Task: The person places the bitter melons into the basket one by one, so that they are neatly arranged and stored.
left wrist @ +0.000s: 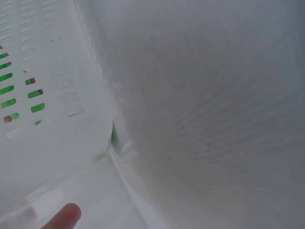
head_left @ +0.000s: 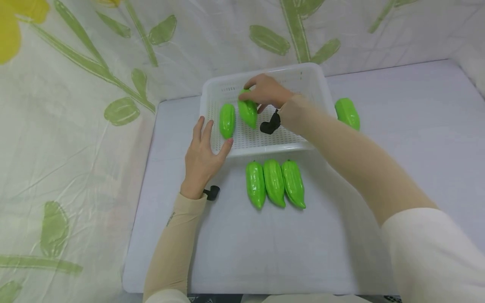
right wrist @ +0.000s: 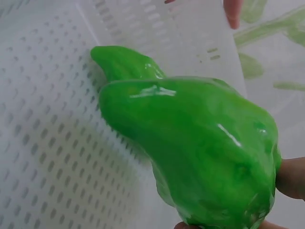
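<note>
A white perforated plastic basket holds a glossy green pepper at its left end. Beside that one, my right hand grips another green pepper by its upper end, inside the basket. The right wrist view shows the held pepper up close, tip over the basket floor, partly covering the other pepper. My left hand is at the basket's front left corner, fingers spread and straight, holding nothing. One fingertip appears near the basket wall in the left wrist view.
Three green peppers lie side by side on the white-covered table, in front of the basket. One more pepper lies right of the basket, partly behind the right forearm. A flower-patterned sheet hangs behind and at left.
</note>
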### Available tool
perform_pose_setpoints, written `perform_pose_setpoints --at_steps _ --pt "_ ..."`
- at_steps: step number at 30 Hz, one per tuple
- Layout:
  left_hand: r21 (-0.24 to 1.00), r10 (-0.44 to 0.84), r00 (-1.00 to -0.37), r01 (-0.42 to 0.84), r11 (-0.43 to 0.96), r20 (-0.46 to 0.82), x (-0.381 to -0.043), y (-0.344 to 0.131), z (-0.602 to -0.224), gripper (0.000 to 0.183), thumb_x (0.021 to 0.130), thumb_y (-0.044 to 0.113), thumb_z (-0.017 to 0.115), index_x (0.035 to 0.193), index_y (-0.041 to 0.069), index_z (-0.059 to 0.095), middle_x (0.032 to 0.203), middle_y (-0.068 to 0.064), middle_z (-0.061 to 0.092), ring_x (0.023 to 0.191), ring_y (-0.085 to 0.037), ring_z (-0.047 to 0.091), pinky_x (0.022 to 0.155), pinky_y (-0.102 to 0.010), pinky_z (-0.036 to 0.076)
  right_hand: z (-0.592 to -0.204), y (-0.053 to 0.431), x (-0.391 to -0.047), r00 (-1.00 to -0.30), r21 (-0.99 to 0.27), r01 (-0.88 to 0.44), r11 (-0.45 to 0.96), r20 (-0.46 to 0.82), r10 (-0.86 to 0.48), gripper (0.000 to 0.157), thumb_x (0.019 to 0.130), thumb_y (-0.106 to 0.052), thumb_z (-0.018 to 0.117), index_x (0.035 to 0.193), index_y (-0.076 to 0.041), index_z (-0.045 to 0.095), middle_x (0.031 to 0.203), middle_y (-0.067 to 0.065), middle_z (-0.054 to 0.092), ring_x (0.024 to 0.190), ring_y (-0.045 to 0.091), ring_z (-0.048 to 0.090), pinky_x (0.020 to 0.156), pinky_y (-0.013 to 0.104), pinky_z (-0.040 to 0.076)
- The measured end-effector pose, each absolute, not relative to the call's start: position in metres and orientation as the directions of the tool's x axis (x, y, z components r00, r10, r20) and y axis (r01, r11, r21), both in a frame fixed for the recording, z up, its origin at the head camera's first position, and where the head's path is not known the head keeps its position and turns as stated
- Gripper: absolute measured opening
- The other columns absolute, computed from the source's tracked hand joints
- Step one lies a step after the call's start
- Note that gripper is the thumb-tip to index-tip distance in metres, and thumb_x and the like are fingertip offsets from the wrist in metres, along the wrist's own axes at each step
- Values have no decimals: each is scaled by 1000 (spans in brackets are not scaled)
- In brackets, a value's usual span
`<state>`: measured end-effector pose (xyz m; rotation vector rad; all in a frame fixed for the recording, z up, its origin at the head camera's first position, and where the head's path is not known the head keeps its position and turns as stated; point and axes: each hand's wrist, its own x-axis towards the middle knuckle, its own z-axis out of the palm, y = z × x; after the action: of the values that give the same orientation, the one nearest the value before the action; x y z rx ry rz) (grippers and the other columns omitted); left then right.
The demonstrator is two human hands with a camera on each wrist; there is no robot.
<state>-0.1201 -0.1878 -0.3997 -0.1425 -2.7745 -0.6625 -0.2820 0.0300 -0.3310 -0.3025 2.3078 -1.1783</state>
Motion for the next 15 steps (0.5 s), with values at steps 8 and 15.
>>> perform_pose_setpoints --at_steps 8,15 --pt "419 32 -948 170 892 317 -121 -188 -401 81 96 62 56 155 7 47 168 -16 33 114 -48 67 80 -59 58 -346 16 -289 -833 -775 79 627 -397 -386 63 100 -32 67 153 -2 47 138 15 61 102 26 71 78 32 63" --pt "420 33 -948 171 891 316 -120 -188 -400 81 97 62 56 155 7 47 168 -16 33 116 -47 66 80 -59 58 -363 7 -294 -823 -721 31 692 -411 -391 64 101 -32 66 153 -1 47 145 16 59 100 25 71 75 29 63"
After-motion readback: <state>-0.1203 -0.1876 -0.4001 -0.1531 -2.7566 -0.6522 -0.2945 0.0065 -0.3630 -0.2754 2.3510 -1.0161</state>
